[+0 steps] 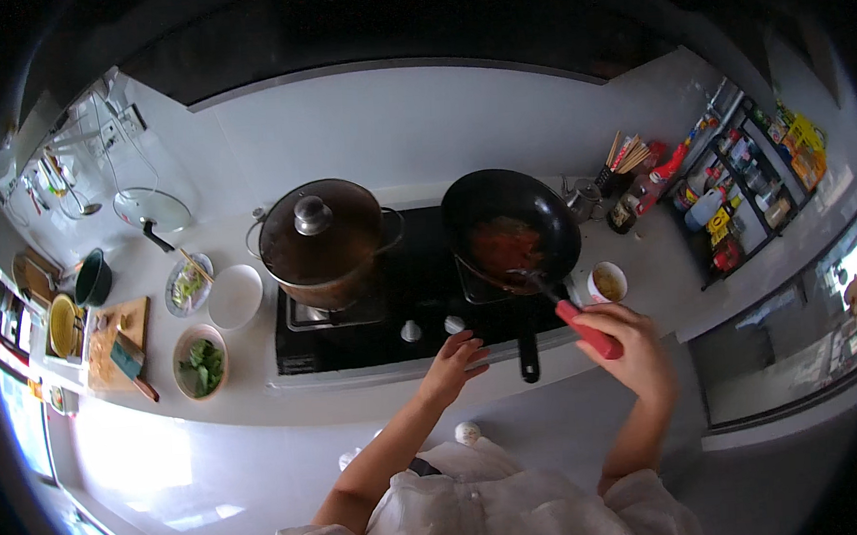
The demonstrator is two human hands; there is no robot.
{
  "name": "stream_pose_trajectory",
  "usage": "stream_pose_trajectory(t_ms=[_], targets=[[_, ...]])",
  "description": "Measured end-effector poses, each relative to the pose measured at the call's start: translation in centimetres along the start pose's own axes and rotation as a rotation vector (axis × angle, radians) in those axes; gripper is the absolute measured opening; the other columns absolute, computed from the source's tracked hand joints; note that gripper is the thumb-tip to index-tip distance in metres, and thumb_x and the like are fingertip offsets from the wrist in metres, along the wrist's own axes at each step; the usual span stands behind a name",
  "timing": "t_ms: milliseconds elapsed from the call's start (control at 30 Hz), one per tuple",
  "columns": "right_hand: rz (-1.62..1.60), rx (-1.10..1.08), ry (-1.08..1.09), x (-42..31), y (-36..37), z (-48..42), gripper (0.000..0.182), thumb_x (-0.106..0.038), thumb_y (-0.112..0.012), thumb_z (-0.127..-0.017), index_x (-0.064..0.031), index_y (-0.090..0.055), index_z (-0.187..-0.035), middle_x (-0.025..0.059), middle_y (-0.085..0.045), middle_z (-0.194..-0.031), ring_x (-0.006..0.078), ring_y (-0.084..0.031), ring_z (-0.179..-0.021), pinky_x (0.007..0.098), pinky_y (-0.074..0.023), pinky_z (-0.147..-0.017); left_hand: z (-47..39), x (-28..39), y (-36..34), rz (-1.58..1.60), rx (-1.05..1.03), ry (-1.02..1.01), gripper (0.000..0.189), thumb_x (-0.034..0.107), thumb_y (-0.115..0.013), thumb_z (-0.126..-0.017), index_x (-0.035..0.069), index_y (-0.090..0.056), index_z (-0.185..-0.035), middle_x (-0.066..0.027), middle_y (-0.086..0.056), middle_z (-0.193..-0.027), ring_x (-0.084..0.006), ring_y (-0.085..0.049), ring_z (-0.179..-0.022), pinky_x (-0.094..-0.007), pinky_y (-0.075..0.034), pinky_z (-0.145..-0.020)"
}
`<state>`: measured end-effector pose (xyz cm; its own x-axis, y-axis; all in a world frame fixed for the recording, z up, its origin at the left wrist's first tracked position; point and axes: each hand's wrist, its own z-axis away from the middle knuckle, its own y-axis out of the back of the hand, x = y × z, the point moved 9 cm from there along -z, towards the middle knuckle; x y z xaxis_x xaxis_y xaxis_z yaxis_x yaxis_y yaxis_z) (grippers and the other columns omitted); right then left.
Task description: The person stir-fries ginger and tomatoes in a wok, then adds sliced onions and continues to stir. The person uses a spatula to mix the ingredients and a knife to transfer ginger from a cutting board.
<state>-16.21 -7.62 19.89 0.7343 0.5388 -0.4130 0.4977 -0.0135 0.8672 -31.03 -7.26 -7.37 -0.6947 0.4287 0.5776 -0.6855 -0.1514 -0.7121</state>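
Observation:
My right hand (632, 344) is wrapped around the red handle of a spatula (590, 330), whose metal end reaches into a black wok (549, 210). Reddish food (506, 245) lies in the bottom of the wok, which rests on the right burner. The wok's long black handle (528, 357) points towards me over the counter edge. My left hand (454, 366) is empty, fingers apart, in front of the right stove knob (454, 325). A large pot (324, 291) with a glass lid (282, 239) stands on the left burner.
Left of the stove are a bowl of green leaves (205, 366), a white bowl (235, 298), a plate of chopped food (183, 298) with chopsticks, and a cutting board (137, 319) bearing a cleaver (127, 358). A small bowl (607, 282), glass jug (583, 200) and bottles (622, 214) stand right.

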Motion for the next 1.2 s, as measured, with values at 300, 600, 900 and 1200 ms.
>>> stream_pose_trajectory(t_ms=[300, 600, 900, 1200], targets=[[-0.058, 0.121, 0.113, 9.7, -3.6, -3.1, 0.032, -0.006, -0.066, -0.074, -0.0083, -0.06, -0.106, 0.0126, -0.058, -0.108, 0.0309, -0.06, -0.091, 0.0363, -0.0498, -0.075, -1.4, -4.6, -8.1, 0.136, 0.008, 0.053, 0.061, 0.01, -0.059, -0.084, 0.002, -0.023, -0.132, -0.0144, -0.055, -0.109, -0.0227, -0.06, -0.079, -0.0432, -0.054, -0.075], [-0.078, -0.063, 0.162, 11.8, -2.6, -2.6, 0.032, -0.011, -0.067, -0.075, -0.0086, -0.06, -0.106, 0.0112, -0.059, -0.107, 0.0293, -0.06, -0.092, 0.0362, -0.0503, -0.076, -1.3, -4.6, -8.9, 0.208, 0.036, -0.016, 0.042, 0.008, -0.052, -0.088, 0.001, -0.033, -0.125, -0.0131, -0.055, -0.105, -0.0142, -0.057, -0.069, -0.0474, -0.053, -0.078], [-0.076, -0.156, 0.205, 8.6, 3.7, -0.1, 0.036, -0.012, -0.07, -0.072, -0.0093, -0.061, -0.106, 0.0112, -0.062, -0.101, 0.0291, -0.061, -0.088, 0.0353, -0.0495, -0.074, -1.7, -4.9, -8.4, 0.191, -0.02, -0.038, 0.028, 0.008, -0.05, -0.089, 0.004, -0.042, -0.115, -0.0117, -0.057, -0.103, -0.0151, -0.055, -0.068, -0.0517, -0.05, -0.081], [-0.189, 0.175, 0.145, 12.5, -5.0, -5.0, 0.031, -0.01, -0.068, -0.073, -0.0055, -0.06, -0.102, 0.0145, -0.061, -0.099, 0.0316, -0.061, -0.087, 0.0363, -0.0499, -0.071, -1.5, -4.9, -8.9, 0.166, -0.022, -0.004, 0.027, 0.008, -0.05, -0.089, 0.004, -0.043, -0.115, -0.012, -0.056, -0.103, -0.0178, -0.059, -0.074, -0.0537, -0.05, -0.082]])
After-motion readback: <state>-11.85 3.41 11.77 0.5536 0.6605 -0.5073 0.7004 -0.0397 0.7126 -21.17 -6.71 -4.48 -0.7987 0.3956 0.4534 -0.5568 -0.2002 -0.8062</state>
